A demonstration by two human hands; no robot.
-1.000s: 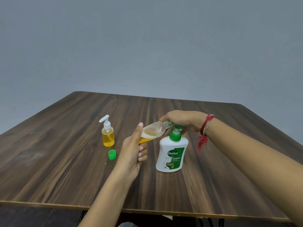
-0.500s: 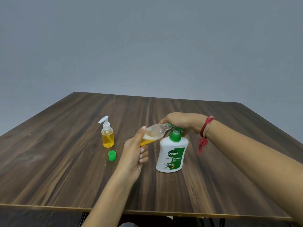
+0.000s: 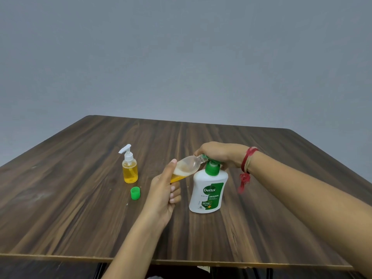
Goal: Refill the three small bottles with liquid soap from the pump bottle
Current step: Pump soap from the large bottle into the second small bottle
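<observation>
My left hand (image 3: 163, 196) grips a small clear bottle (image 3: 188, 166) by its base, tilted almost flat, with yellow soap pooled at its lower end. The bottle's open neck meets the green nozzle of the white pump bottle (image 3: 209, 190), which stands upright on the table. My right hand (image 3: 221, 154) lies palm-down over the pump head, its fingers curled round it and hiding most of it. A second small bottle (image 3: 130, 170) with a white pump top stands to the left, holding yellow soap. A third small bottle is not in view.
A loose green cap (image 3: 135, 193) lies on the dark wooden table (image 3: 80, 218) between the small pump-top bottle and my left hand. The table's near edge runs along the bottom of the view. A plain grey wall stands behind.
My right hand has sunk slightly on the pump head. My left hand and the tilted bottle have dropped a little with it; the thumb now lies lower along the bottle.
</observation>
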